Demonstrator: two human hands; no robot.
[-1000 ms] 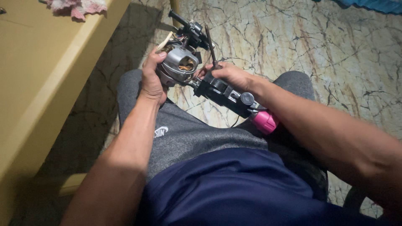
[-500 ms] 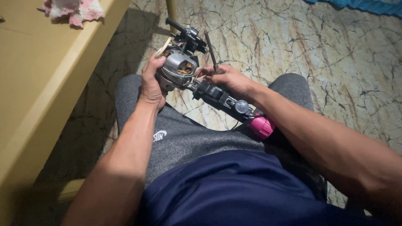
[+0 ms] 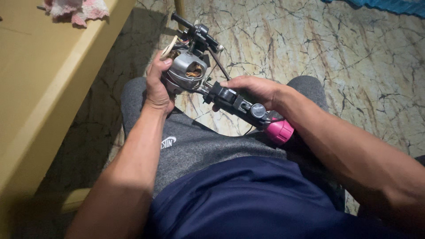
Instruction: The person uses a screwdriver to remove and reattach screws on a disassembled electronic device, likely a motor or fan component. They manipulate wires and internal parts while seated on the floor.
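Two hands on one small machine part, held over the lap above a marbled floor (image 3: 336,66). Left hand (image 3: 158,86) is closed round a grey cast-metal carburettor body (image 3: 186,73), thumb up by a pale, flat gasket-like piece (image 3: 168,47) at its edge. Body is rounded w/ an open bowl-shaped cavity on top; inside it sits brownish, crusty residue (image 3: 195,71), can't tell what exactly. Black linkage bar (image 3: 195,28) sticks up and away from the body, thin rod running down beside it. Right hand (image 3: 252,88) is curled over a black, blocky tool shaft (image 3: 234,104), fingertips pressing near where the shaft meets the carb body. Shaft ends twd the person in a glossy pink round cap (image 3: 279,131), w/ a small round knob (image 3: 257,110) just before it. Grey knit shorts (image 3: 199,146) under the part, navy shirt (image 3: 248,199) nearer the camera. Yellow, smooth tabletop (image 3: 48,84) at left; pink-white fluffy cloth (image 3: 77,9) lies on its far end. Floor is polished stone, beige-green w/ dark crack veins.
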